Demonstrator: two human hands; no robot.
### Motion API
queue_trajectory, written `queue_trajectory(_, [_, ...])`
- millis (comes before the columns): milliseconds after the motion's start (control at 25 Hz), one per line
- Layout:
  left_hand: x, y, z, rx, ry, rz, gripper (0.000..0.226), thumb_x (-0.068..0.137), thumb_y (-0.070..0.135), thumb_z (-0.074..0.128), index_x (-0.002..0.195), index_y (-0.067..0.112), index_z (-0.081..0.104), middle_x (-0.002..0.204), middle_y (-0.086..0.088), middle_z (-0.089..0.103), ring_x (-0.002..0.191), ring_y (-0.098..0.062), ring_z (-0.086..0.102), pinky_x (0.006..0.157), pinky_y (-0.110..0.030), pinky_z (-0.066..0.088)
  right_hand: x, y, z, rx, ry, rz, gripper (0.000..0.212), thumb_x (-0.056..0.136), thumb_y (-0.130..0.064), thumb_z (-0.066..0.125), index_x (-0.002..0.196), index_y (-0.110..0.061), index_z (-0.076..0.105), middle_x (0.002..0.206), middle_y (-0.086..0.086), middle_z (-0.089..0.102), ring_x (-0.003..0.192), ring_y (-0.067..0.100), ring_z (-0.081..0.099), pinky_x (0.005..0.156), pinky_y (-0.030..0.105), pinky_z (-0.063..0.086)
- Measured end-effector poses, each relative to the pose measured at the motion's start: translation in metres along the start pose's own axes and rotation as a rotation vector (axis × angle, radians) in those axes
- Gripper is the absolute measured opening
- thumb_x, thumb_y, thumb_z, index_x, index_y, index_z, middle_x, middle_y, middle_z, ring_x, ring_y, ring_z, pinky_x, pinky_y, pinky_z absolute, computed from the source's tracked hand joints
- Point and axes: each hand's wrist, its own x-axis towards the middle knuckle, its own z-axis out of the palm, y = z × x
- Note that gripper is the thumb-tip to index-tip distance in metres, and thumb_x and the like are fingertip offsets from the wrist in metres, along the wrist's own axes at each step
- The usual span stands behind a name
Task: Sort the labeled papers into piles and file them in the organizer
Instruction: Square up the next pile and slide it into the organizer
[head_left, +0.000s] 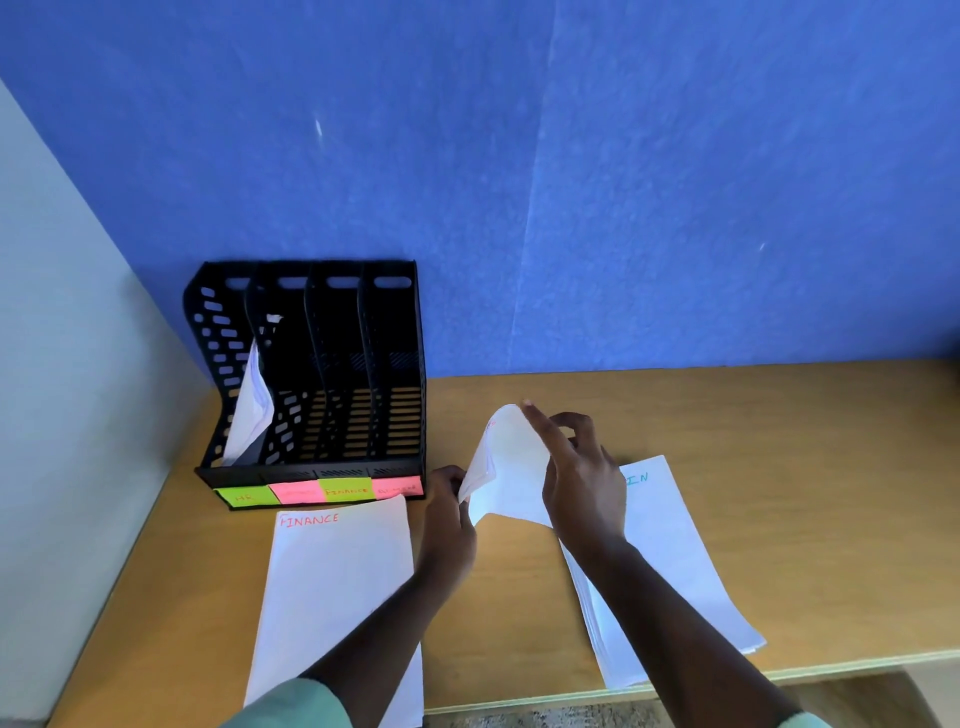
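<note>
A black slotted organizer (311, 364) stands at the table's back left, with green and pink labels (322, 491) along its front; its leftmost slot holds white papers (252, 410). A white pile headed FINANCE (332, 587) lies in front of it. A second white pile (675, 561), its heading partly hidden, lies to the right. Between the two piles, both hands hold a bent stack of white sheets (511, 467) above the table. My left hand (447, 514) pinches its lower left edge. My right hand (576, 478) grips its right side, forefinger stretched along the top.
The wooden table (779, 467) meets a blue wall (571, 182) at the back and a pale wall (67, 364) on the left. Its front edge (857, 662) runs just below the right pile.
</note>
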Motion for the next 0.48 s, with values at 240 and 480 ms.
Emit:
queue_trajectory(240, [0.0030, 0.0030, -0.0007, -0.001, -0.002, -0.001, 0.026, 0.098, 0.002, 0.045, 0.111, 0.025, 0.042, 0.096, 0.024, 0.049, 0.097, 0.026, 0.043, 0.071, 0.006, 0.033, 0.0033, 0.0094, 0.0037, -0.002, -0.006, -0.007, 0.083, 0.086, 0.009, 0.063, 0.150, -0.042, 0.047, 0.131, 0.005, 0.056, 0.073, 0.020, 0.062, 0.049, 0.020, 0.037])
queue_trajectory(480, [0.0060, 0.0034, -0.0010, 0.010, -0.003, 0.003, 0.024, 0.096, 0.002, 0.050, 0.115, 0.017, 0.048, 0.099, 0.028, 0.046, 0.100, 0.031, 0.037, 0.075, 0.008, 0.029, 0.0085, 0.0096, 0.0070, -0.054, -0.009, -0.078, 0.091, 0.079, 0.014, 0.064, 0.150, -0.042, 0.047, 0.129, 0.004, 0.057, 0.067, 0.019, 0.061, 0.048, 0.024, 0.050])
